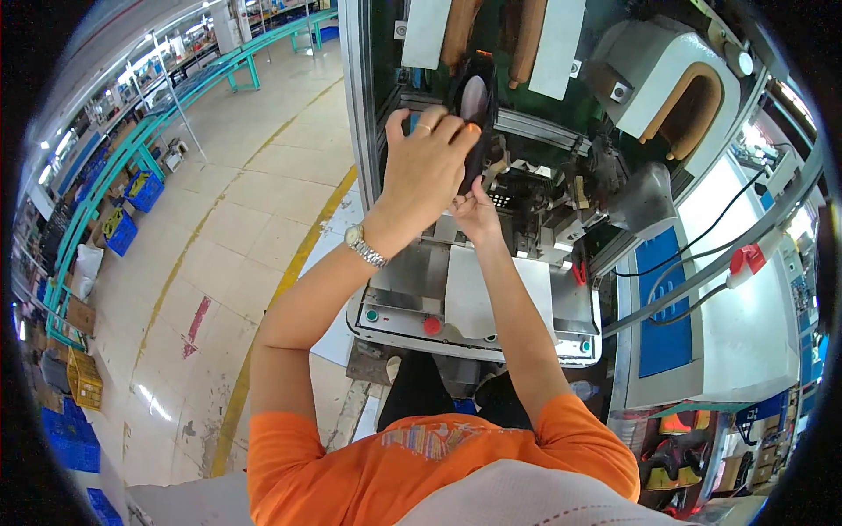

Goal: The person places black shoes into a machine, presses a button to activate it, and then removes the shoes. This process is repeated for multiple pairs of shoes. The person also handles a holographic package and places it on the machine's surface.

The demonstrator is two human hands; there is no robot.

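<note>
A black shoe (474, 98), with a pale oval patch showing in its opening, stands lengthwise inside the machine in front of me. My left hand (423, 165), with a watch on its wrist, bends over the shoe's left side, and its curled fingers grip there. Lower down, my right hand (476, 213) pinches the near end of the shoe, thumb upward. My left hand covers part of the shoe's side. Metal clamps and a fixture (561, 223) sit just right of the shoe.
Brown curved pads (526, 44) hang above on white plates. A white sheet (500, 289) lies on the machine's front ledge, near a red button (432, 325) and green buttons. A grey hose (719, 263) crosses at right; a green conveyor (114, 167) runs at left.
</note>
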